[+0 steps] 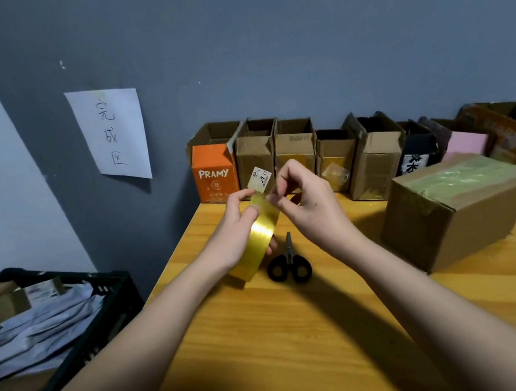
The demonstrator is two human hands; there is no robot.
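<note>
Tape in a glossy yellow roll (259,239) is held edge-up over the far left part of the wooden surface (308,340), in front of the person. The left grip (238,229) is clamped on the roll: the thumb lies across its upper rim and the fingers curl round its far side. Whether the roll's lower edge touches the surface cannot be told. A short free end of tape rises from the top of the roll, and a small white label (259,178) with dark print sticks to that end. The right grip (308,200) is closed in a pinch, thumb and forefinger together on the free end just below the label, with the other fingers loosely curled.

Black-handled scissors (290,263) lie shut on the surface just right of the roll, blades pointing away from the person. Further right stands a closed cardboard box (456,206), its top covered in yellowish tape. A row of open cartons lines the blue-grey wall at the back, starting at the left with an orange box (215,177) marked PRAMY. A white paper sign (111,134) with handwritten characters hangs on the wall to the left. Beside the surface, lower left, a black crate (106,319) holds grey mailer bags (33,328) and a few small parcels.
</note>
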